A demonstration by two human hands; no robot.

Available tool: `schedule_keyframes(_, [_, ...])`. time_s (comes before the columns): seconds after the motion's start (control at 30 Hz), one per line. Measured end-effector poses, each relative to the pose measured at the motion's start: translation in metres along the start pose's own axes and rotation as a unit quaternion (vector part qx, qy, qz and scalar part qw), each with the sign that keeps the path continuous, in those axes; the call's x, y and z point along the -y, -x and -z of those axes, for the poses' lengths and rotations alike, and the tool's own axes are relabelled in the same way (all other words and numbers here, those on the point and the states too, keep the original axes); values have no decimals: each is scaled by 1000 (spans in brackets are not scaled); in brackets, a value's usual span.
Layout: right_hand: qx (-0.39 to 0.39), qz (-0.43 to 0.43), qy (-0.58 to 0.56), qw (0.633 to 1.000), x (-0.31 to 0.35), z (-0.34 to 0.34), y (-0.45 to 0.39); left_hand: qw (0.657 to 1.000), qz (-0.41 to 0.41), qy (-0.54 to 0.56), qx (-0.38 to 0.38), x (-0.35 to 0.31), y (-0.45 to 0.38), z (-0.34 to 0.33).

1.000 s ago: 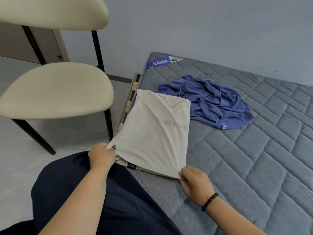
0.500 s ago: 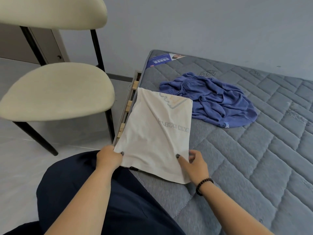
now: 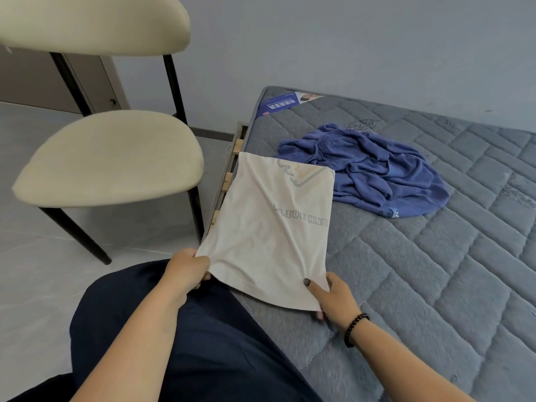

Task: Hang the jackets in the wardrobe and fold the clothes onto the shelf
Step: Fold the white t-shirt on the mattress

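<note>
A cream folded shirt (image 3: 269, 227) with faint grey lettering lies on the near left edge of the grey quilted mattress (image 3: 420, 271). My left hand (image 3: 187, 269) grips its near left corner. My right hand (image 3: 333, 297) pinches its near right corner, thumb on top of the cloth and fingers underneath. A crumpled blue garment (image 3: 374, 169) lies further back on the mattress, just beyond the cream shirt's far edge.
A cream chair (image 3: 110, 158) with black legs stands on the pale floor to the left of the bed. Wooden bed slats (image 3: 229, 178) show between chair and mattress. A grey wall runs behind. My dark trouser leg (image 3: 185, 343) fills the near foreground.
My right hand slid from the shirt's near corner onto the cloth and now pinches it with the thumb on top. The near edge has lifted slightly. My left hand kept its grip.
</note>
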State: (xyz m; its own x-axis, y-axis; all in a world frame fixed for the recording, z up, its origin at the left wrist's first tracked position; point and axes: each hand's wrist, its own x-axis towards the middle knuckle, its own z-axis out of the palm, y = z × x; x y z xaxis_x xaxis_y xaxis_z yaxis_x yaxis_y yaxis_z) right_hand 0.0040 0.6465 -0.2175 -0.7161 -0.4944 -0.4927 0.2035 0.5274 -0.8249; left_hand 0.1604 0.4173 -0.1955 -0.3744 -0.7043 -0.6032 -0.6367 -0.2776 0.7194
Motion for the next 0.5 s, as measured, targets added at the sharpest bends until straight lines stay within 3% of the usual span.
schedule_keyframes(0.23, [-18,-3,-98,995,-11,27,22,998,-52,16,-13,-5,31,-4])
schedule_keyframes(0.4, [-72,43,57,995,-13,41,21,984,-176,-31,-8,-1,55,-16])
schedule_keyframes(0.5, [-67,67,-2,996,-8,47,28,983,-177,-15,40,2,61,-17])
